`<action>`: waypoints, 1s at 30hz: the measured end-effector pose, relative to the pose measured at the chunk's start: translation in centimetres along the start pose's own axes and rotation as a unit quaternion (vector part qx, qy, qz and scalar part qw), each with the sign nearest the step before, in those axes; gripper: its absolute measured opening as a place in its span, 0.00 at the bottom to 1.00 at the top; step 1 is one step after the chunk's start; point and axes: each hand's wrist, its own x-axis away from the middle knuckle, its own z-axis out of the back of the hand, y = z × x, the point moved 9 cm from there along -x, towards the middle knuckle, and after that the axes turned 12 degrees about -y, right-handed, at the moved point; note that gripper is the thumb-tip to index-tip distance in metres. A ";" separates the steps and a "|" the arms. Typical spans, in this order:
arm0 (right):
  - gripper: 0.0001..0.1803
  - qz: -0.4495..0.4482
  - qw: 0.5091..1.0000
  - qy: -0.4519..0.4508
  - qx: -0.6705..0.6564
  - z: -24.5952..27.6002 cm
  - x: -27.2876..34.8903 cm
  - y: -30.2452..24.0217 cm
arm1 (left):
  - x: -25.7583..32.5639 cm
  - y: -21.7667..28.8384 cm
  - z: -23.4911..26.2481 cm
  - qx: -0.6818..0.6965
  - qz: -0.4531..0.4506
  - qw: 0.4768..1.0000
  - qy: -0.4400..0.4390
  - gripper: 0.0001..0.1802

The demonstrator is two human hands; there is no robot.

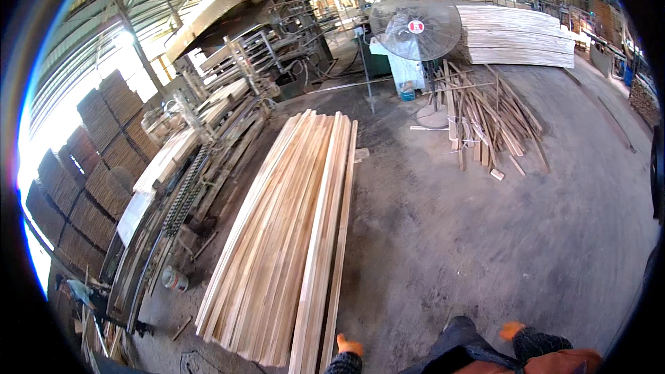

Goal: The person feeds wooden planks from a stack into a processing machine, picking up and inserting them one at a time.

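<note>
A long stack of pale timber boards [277, 235] lies lengthwise ahead of me on the left. My left hand [350, 346], in an orange glove, is beside its near right end. The thumb stands apart from the fingers and nothing shows in the hand; whether it touches the outermost board [339, 242] I cannot tell. My right hand [512, 331], also gloved in orange, hangs low on the right, away from the boards. It is small and blurred, so its fingers cannot be made out, and no object shows at it.
A machine line with a chain conveyor [185, 190] runs along the left. Near it stands a white bucket [174, 278]; a person [82, 294] is at the lower left. Ahead are a large fan [415, 22], a pile of loose sticks [488, 111] and a big board stack [516, 36].
</note>
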 end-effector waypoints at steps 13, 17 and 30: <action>0.37 -0.032 0.986 -0.081 0.144 30.3 -36.3 -1.1 | -22.2 35.4 -4.4 -0.242 -0.158 0.955 0.060 0.12; 0.21 0.115 0.984 0.137 0.016 50.0 -47.5 -21.0 | -27.6 33.9 -4.6 -0.140 0.013 0.989 -0.053 0.18; 0.18 0.065 0.992 -0.088 0.058 57.4 -68.8 -30.7 | -57.6 57.7 13.5 0.230 0.062 0.968 -0.082 0.37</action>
